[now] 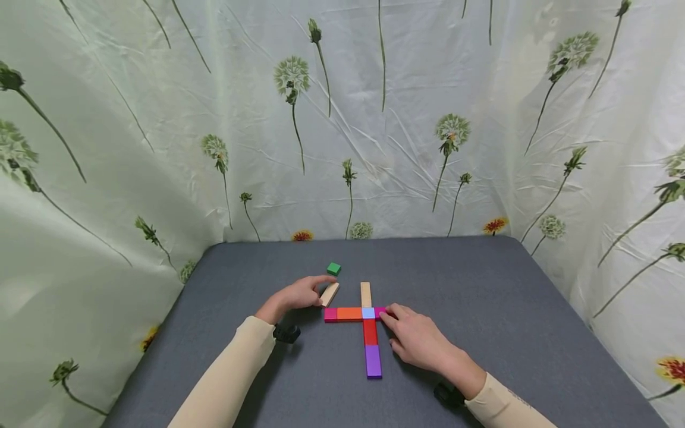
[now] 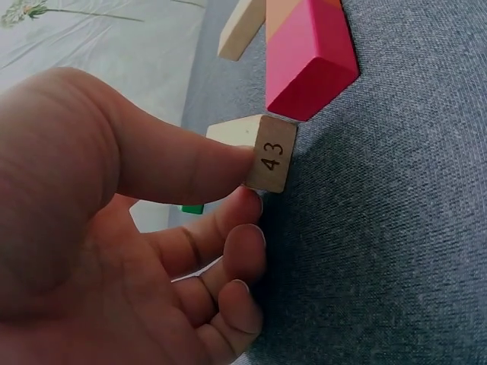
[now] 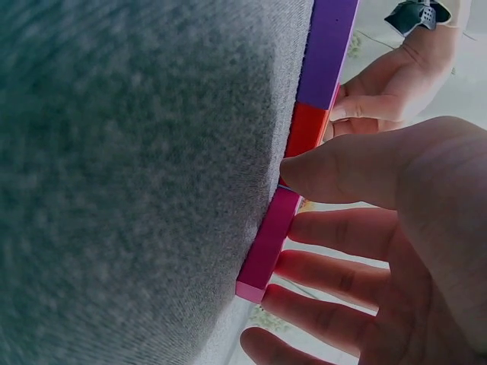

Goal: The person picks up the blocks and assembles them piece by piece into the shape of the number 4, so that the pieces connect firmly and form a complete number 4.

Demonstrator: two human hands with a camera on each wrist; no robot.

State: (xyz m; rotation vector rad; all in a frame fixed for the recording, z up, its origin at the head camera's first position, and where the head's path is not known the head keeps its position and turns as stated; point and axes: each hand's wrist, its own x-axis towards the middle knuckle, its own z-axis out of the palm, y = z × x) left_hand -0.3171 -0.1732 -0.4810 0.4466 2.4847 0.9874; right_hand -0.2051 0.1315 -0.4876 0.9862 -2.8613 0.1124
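My left hand [image 1: 302, 294] pinches a plain wooden block [image 1: 329, 295], whose end reads 43 in the left wrist view, thumb on its side. That block slants just behind the pink block [image 1: 330, 315] at the left end of a cross of flat blocks. Over at the cross's right end, my right hand [image 1: 420, 336] touches a magenta block [image 3: 268, 245]. Its fingers lie fairly straight along that block's edge, while the thumb tip is by the joint with the red block [image 1: 370, 331]. A light blue block [image 1: 368, 313] forms the centre.
An orange block [image 1: 349, 314] lies between pink and light blue. Another wooden block [image 1: 366, 293] extends backward from the centre, and a purple block [image 1: 373, 362] ends the near arm. A small green block [image 1: 334, 268] sits behind the left hand on the dark grey table [image 1: 455, 273]; a flowered curtain [image 1: 407, 148] hangs behind.
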